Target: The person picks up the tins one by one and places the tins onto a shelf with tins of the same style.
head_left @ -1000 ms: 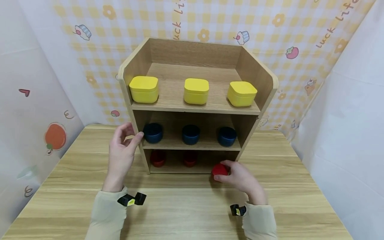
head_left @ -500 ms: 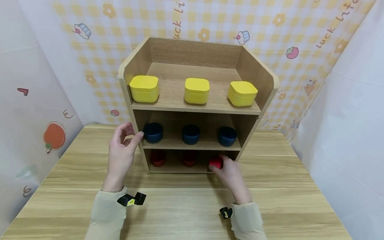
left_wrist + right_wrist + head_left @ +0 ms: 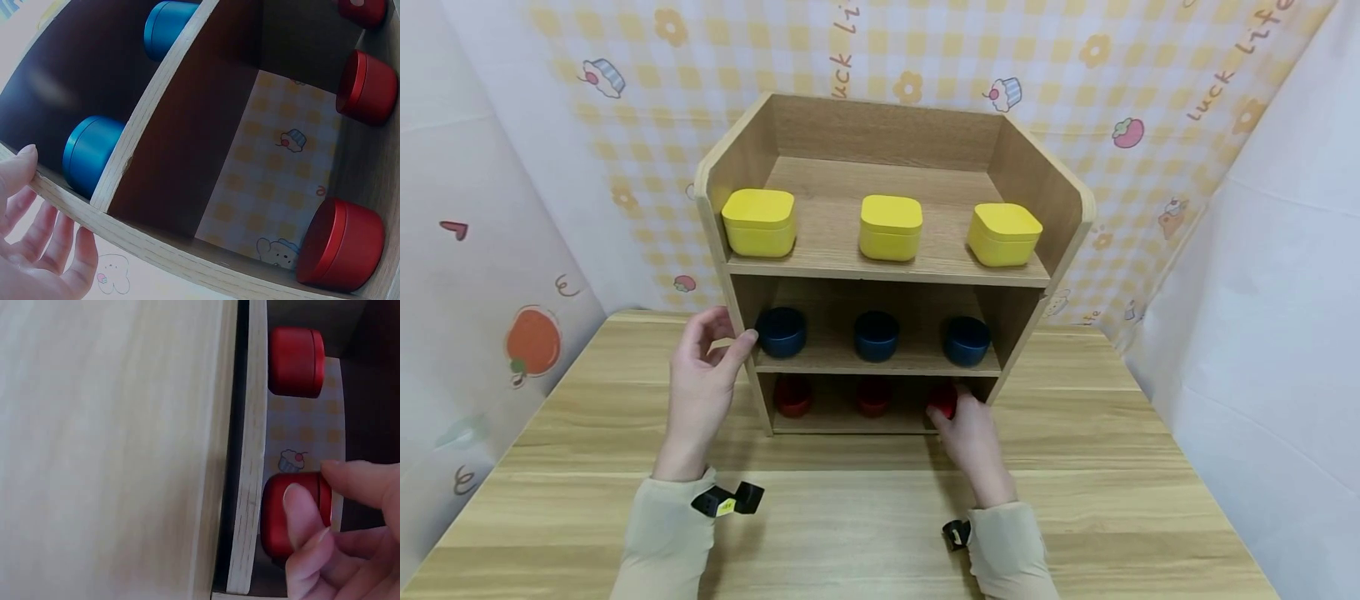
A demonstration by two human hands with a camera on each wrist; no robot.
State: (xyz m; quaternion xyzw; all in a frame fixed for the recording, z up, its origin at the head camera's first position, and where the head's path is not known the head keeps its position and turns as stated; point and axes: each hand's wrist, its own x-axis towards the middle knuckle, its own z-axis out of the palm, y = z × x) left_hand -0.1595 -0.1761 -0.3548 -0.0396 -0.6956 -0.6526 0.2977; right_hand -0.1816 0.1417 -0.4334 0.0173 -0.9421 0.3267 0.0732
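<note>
A small wooden shelf unit (image 3: 880, 272) with three levels stands on the table. My left hand (image 3: 700, 379) holds its left side panel, the thumb at the front edge and the fingers outside, as the left wrist view shows. At the right end of the bottom level, my right hand (image 3: 976, 437) pinches a round red lidded tin (image 3: 273, 515) between thumb and fingers; the hand partly covers it. Two more red tins, one in the middle (image 3: 874, 397) and one at the left (image 3: 793, 397), sit on the same level.
Three dark blue round tins, among them the middle one (image 3: 876, 337), stand on the middle level. The top level bears three yellow square boxes, one at its centre (image 3: 891, 229). Patterned cloth (image 3: 910, 50) hangs behind the wooden table (image 3: 850, 533).
My right hand has carried the red tin from in front of the bottom level back and slightly left into its right end. My left hand keeps its place on the side panel.
</note>
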